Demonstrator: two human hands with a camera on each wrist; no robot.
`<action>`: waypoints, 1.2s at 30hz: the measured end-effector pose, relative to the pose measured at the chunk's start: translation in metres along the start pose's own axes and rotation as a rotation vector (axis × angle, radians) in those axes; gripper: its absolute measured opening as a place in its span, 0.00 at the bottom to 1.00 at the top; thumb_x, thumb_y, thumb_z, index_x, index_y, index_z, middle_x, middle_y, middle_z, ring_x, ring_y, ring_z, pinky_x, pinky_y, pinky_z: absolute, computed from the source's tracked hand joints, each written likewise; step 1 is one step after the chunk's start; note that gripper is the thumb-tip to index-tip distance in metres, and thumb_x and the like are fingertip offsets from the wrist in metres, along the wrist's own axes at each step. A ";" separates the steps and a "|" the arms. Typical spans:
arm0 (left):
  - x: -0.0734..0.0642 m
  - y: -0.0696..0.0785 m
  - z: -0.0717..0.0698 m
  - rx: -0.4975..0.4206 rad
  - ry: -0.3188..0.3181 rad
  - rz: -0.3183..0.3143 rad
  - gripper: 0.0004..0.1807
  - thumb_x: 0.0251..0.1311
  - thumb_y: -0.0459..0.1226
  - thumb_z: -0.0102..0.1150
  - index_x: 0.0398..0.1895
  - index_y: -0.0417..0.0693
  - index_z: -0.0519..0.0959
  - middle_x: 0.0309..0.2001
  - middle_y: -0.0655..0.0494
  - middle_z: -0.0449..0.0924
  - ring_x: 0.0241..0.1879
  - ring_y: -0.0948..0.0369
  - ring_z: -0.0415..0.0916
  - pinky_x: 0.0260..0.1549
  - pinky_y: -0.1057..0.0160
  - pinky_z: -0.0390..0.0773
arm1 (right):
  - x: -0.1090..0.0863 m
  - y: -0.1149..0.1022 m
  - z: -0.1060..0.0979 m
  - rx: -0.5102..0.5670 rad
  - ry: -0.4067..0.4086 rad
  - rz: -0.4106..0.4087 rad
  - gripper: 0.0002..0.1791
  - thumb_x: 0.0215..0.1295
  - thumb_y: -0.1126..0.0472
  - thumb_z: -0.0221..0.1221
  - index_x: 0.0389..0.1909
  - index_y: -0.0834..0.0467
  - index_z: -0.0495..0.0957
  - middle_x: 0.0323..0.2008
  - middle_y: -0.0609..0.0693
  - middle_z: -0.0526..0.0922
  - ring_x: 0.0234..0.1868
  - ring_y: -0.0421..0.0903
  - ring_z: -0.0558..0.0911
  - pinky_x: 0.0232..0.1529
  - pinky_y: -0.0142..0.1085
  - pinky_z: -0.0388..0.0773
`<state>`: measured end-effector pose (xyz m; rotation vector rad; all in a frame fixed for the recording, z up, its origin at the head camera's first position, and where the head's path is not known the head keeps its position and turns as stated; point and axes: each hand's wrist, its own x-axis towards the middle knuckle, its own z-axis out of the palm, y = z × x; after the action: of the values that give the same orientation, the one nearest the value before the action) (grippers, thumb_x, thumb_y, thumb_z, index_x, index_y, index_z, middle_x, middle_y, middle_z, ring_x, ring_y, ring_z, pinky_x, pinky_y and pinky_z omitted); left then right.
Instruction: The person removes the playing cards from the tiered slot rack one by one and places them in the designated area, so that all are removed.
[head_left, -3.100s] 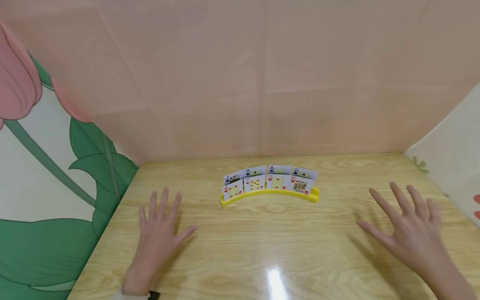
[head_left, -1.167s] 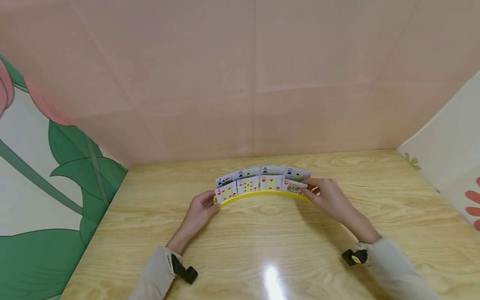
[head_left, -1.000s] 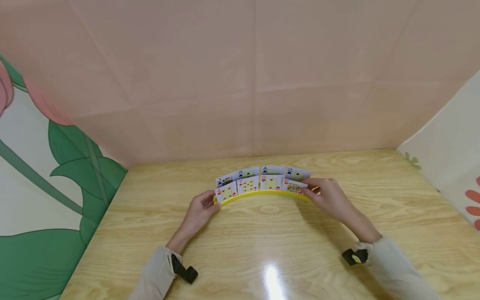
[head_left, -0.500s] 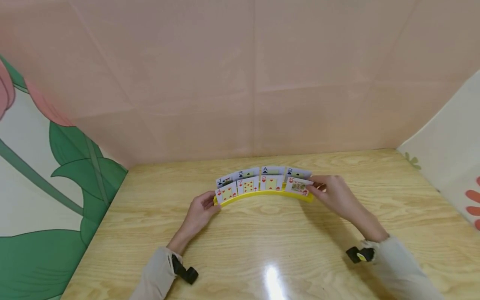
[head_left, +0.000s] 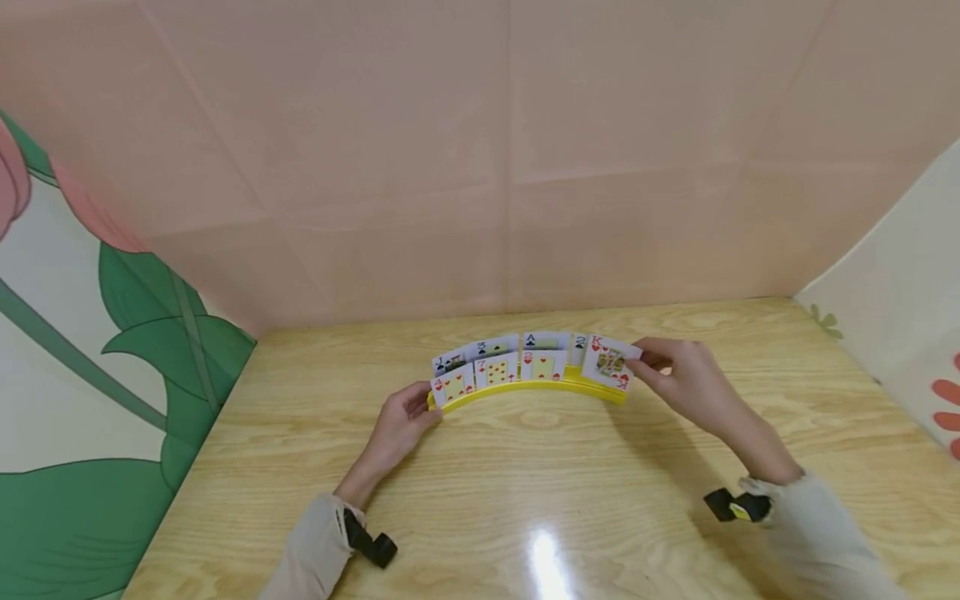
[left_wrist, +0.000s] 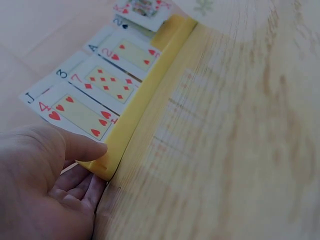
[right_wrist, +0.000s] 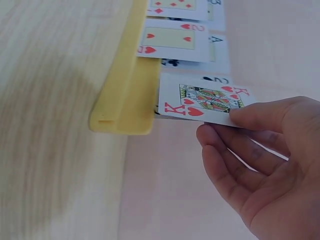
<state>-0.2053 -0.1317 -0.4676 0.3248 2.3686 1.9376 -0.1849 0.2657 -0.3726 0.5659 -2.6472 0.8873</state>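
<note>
A curved yellow card holder (head_left: 540,385) stands on the table with playing cards upright in two rows. My left hand (head_left: 403,418) grips its left end, thumb in front and fingers behind, as the left wrist view shows. Between thumb and fingertips my right hand (head_left: 686,379) pinches the king of hearts (right_wrist: 205,101) by its right edge. The king is raised out of the front row and covers most of the 2 of spades behind it. Still in the front row are the 4 of hearts (left_wrist: 77,115), the 7 of diamonds (left_wrist: 107,82) and the 2 of hearts (head_left: 543,365).
The back row holds a jack (head_left: 450,362), a 3 (head_left: 495,344) and an ace (head_left: 546,340). The wood-grain table (head_left: 480,483) ends at a pink cloth backdrop (head_left: 390,167). Printed flower panels (head_left: 52,375) flank both sides.
From spread apart over the table, both hands went to the holder's ends. Over the last second the right hand has drawn the king up and rightward; the left hand has kept its hold.
</note>
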 end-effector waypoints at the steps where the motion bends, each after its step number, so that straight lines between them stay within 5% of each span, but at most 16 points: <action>1: 0.000 0.000 0.000 -0.004 0.001 0.003 0.19 0.61 0.22 0.61 0.56 0.36 0.79 0.56 0.43 0.79 0.59 0.49 0.75 0.61 0.52 0.74 | 0.000 -0.001 -0.002 -0.003 0.011 -0.009 0.07 0.67 0.65 0.63 0.42 0.63 0.84 0.30 0.53 0.87 0.30 0.47 0.85 0.24 0.31 0.78; 6: 0.000 -0.001 0.001 0.000 0.009 0.014 0.19 0.60 0.22 0.61 0.56 0.34 0.78 0.56 0.42 0.79 0.58 0.48 0.76 0.60 0.51 0.75 | 0.000 -0.007 -0.011 -0.010 0.066 -0.028 0.11 0.65 0.66 0.65 0.47 0.63 0.82 0.30 0.52 0.87 0.30 0.48 0.86 0.25 0.30 0.78; 12: 0.000 -0.001 0.001 0.007 0.002 0.016 0.18 0.61 0.23 0.61 0.55 0.36 0.79 0.55 0.44 0.79 0.58 0.50 0.76 0.60 0.52 0.75 | -0.001 -0.010 -0.019 0.006 0.153 -0.045 0.30 0.61 0.71 0.66 0.64 0.57 0.70 0.29 0.50 0.87 0.29 0.42 0.85 0.28 0.24 0.75; 22: 0.001 -0.001 0.000 0.012 0.002 0.010 0.18 0.62 0.24 0.61 0.56 0.37 0.79 0.55 0.44 0.79 0.59 0.50 0.75 0.61 0.52 0.74 | 0.002 -0.012 -0.025 -0.008 0.264 -0.124 0.08 0.61 0.74 0.65 0.38 0.60 0.80 0.29 0.49 0.87 0.31 0.29 0.80 0.33 0.17 0.74; 29: -0.001 0.000 0.001 0.018 0.016 0.002 0.19 0.61 0.22 0.60 0.56 0.34 0.78 0.55 0.42 0.79 0.58 0.48 0.75 0.61 0.50 0.74 | 0.003 -0.017 -0.034 -0.011 0.310 -0.091 0.07 0.62 0.73 0.64 0.39 0.62 0.84 0.35 0.54 0.88 0.35 0.19 0.76 0.39 0.13 0.72; 36: 0.000 -0.002 0.001 0.021 -0.009 0.024 0.18 0.62 0.23 0.60 0.56 0.36 0.78 0.55 0.44 0.79 0.58 0.50 0.76 0.61 0.51 0.74 | 0.002 -0.015 -0.048 0.035 0.333 -0.012 0.10 0.62 0.70 0.65 0.44 0.62 0.84 0.37 0.57 0.86 0.35 0.21 0.76 0.38 0.13 0.71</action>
<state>-0.2056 -0.1311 -0.4695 0.3646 2.3924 1.9182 -0.1730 0.2842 -0.3275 0.4009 -2.3308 0.9352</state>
